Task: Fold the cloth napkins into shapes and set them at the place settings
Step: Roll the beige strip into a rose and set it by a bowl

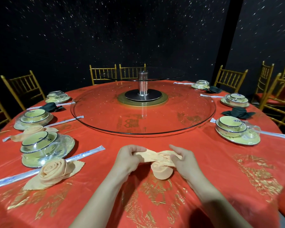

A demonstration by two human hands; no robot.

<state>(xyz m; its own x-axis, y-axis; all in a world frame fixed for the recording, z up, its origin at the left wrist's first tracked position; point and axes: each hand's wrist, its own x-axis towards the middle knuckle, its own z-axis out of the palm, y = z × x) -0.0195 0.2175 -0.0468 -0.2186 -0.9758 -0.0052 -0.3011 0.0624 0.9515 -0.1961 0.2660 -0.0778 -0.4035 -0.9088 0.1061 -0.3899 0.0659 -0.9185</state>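
A peach cloth napkin (161, 168) lies rolled into a short coil on the red tablecloth (155, 139) at the near middle. Its two loose ends stretch out across the top of the coil. My left hand (128, 157) pinches the left end. My right hand (182, 159) grips the right end, fingers curled over the cloth. A finished peach rose-shaped napkin (53, 171) sits at the near left beside a wrapped bowl-and-plate setting (44, 148). A second peach rose napkin (34, 130) lies further back on the left.
A glass turntable (143, 107) on a metal post fills the table's centre. Wrapped bowl settings (234, 129) and wrapped chopsticks (82, 154) ring the edge. Dark folded napkins (238, 112) sit at the right and far left. Gold chairs (23, 88) surround the table.
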